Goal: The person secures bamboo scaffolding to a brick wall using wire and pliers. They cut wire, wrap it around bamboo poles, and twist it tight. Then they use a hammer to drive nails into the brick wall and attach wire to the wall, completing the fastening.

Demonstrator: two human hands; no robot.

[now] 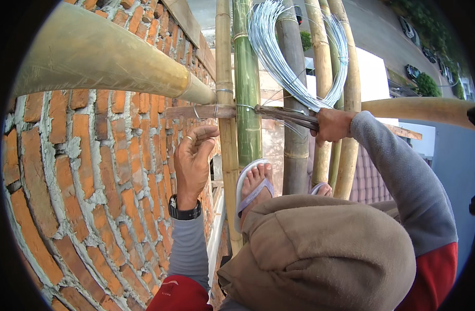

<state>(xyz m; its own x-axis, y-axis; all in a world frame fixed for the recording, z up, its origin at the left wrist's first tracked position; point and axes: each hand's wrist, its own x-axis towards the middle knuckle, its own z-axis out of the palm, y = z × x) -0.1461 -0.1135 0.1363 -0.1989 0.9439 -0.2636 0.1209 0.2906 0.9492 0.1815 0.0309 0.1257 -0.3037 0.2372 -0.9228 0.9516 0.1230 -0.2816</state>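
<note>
My right hand [332, 125] grips the handles of dark, worn pincers [288, 115]. Their jaws point left and meet a thin wire tie [245, 107] at the green bamboo pole [249, 136]. My left hand [193, 158] hovers beside the brick wall with fingers bent; thumb and fingertips are apart, and nothing shows between them. Just above those fingers, a weathered wooden stick [201, 112] lies crosswise over a yellow bamboo pole [225, 57], with wire around it. Beyond the pincers, a big coil of silvery wire [271, 52] drapes over the poles.
A brick wall [66, 192] fills the left side. One thick bamboo pole [108, 57] slants from it; another crossing pole [419, 110] lies to the right. My sandalled foot [255, 184] stands on the lengthwise poles. Far below are a road [369, 26] and parked cars [409, 31].
</note>
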